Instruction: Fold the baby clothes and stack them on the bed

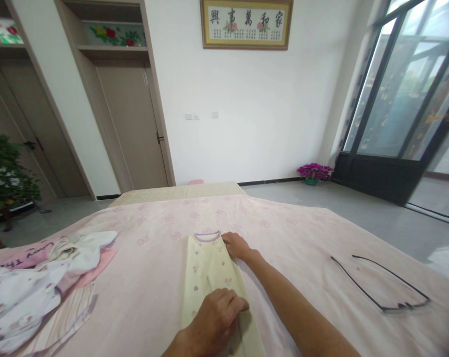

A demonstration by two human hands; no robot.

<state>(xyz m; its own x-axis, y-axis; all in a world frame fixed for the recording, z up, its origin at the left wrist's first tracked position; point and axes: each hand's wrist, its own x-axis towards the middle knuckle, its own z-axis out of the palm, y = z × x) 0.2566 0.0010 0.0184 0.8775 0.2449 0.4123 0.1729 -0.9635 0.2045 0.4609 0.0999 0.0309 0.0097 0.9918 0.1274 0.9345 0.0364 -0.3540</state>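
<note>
A person's two bare hands work over a pale yellow patterned garment [201, 270], laid lengthwise in a narrow shape at the near middle of a pink floral cover [146, 292]. The right hand [236, 246] touches the garment's right edge beside the lilac collar, fingers bent; whether they pinch the cloth cannot be told. The left hand [219, 317], lower down, rests on the garment with fingers curled, its grip on the fabric unclear. The garment's near end runs out of view.

To the left, bare cover separates it from heaped clothes [41, 292] at the cover's left side. To the right, beyond the right forearm, dark-framed glasses [405, 305] lie with temples open. Past the collar, open cover stretches to its far edge, where a beige surface [179, 192] begins.
</note>
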